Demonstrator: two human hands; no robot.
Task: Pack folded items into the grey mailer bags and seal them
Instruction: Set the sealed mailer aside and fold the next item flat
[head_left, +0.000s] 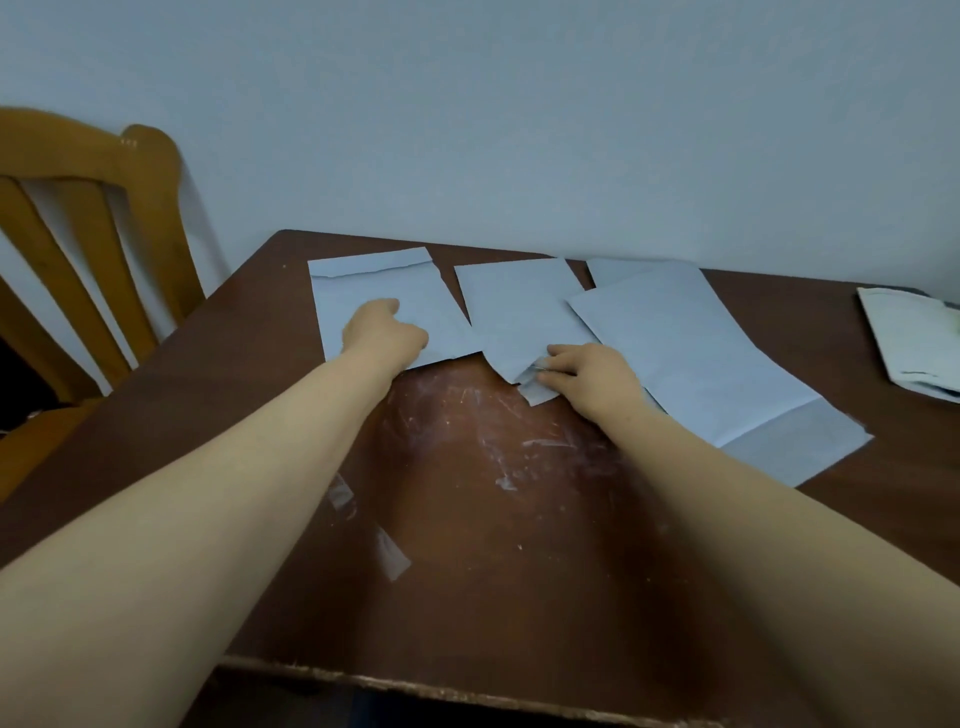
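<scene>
On the scuffed desk (467, 545), the right hand (587, 375) pinches the near flap end of the middle mailer (519, 306), fingers (558, 358) narrowly closed on it. Its long axis runs away toward the wall. The left hand (384, 332) rests on the left mailer (363, 280), which lies likewise, flap far; how its fingers lie I cannot tell.

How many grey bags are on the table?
4: left bag under the left hand, middle bag pinched by the right hand, big bag beside it, fourth bag peeking behind; more may be hidden.
</scene>
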